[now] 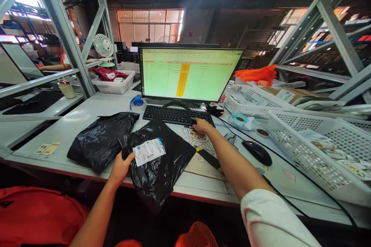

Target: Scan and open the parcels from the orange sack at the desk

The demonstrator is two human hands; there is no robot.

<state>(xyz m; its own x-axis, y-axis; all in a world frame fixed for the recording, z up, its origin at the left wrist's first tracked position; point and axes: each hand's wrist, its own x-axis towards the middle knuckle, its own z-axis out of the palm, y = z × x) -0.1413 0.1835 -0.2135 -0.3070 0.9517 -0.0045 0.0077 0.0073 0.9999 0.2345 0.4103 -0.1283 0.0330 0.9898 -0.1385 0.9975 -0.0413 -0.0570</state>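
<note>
My left hand is closed on the gathered edge of a black plastic mailing bag, with thumb beside its white printed label. The bag lies tilted over the table's front edge, its lower corner hanging past it. A second black plastic bag rests on the table just left of it. At the right end of the black keyboard, my right hand has its fingers on the keys, and I see nothing held in it. Above the keyboard, the monitor shows a green spreadsheet with an orange column.
A black-and-yellow tool lies under my right forearm. Farther right are a black mouse, its cable and white baskets. Blue tape stands left of the keyboard. Metal frame posts flank the table. Another person sits at far left.
</note>
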